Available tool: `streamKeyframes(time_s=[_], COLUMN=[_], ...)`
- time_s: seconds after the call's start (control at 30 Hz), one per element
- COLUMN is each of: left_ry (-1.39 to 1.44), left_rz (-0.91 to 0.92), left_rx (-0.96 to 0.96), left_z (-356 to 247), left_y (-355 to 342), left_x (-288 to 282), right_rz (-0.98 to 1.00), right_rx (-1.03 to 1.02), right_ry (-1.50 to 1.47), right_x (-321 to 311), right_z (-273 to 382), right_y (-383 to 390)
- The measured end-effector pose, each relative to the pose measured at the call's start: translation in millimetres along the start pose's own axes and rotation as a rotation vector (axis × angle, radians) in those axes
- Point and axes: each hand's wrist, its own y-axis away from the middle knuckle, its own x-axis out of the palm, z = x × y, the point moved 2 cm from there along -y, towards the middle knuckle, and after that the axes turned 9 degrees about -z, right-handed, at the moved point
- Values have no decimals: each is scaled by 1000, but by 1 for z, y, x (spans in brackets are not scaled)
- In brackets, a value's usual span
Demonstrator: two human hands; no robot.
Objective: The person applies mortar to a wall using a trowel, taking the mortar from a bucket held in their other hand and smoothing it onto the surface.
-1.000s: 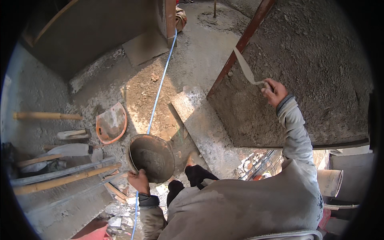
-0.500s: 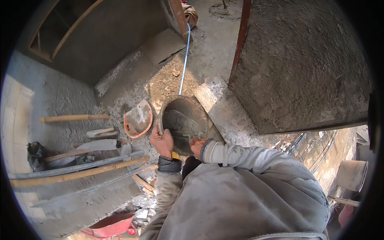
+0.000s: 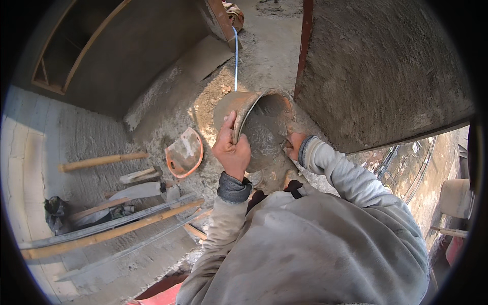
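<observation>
Both my hands hold a mortar-caked bucket (image 3: 230, 104), lifted and tilted so that its mouth faces toward me and to the right. Wet grey mortar (image 3: 265, 133) coats the inside and lies in it. My left hand (image 3: 233, 150) is closed over the left rim, thumb on the outer wall. At the right side of the mouth, my right hand (image 3: 295, 146) grips the rim, its fingers partly hidden. Left of the bucket lies a rounded orange plastic piece (image 3: 184, 153) with a slot in it, smeared with mortar.
On the left lie wooden poles (image 3: 104, 161), a long metal bar (image 3: 109, 220) and a wooden float (image 3: 140, 176). A blue hose (image 3: 236, 61) runs behind the bucket. A rough plastered wall (image 3: 386, 76) stands at right; a pale bucket (image 3: 455, 198) is at the far right.
The bucket has been raised, moved away and to the right, and tipped over, showing more of its outer left side. Both hands have moved with it, still gripping the rim.
</observation>
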Motion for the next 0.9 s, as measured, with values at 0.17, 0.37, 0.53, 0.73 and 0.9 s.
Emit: streamKeyframes(time_s=[0.17,0.37,0.53,0.73,0.9], left_ry=[200,259,334,254,256], left_rz=[110,55,-74,-100,-20], left_rx=[-123,-223,-296,-257,-275], left_z=[12,37,49,76,89], left_y=[-8,-35,-36,-30,-12], left_x=[-23,-59,-73,-83,-85], right_rz=[295,210,-169,-93,274], right_rx=[297,121,-130,0,127], right_ry=[-862,-892,-292,12,336], right_x=[26,27,13,30,39], right_z=[22,81,114,146,115], right_y=[22,1,-10,-1,-31])
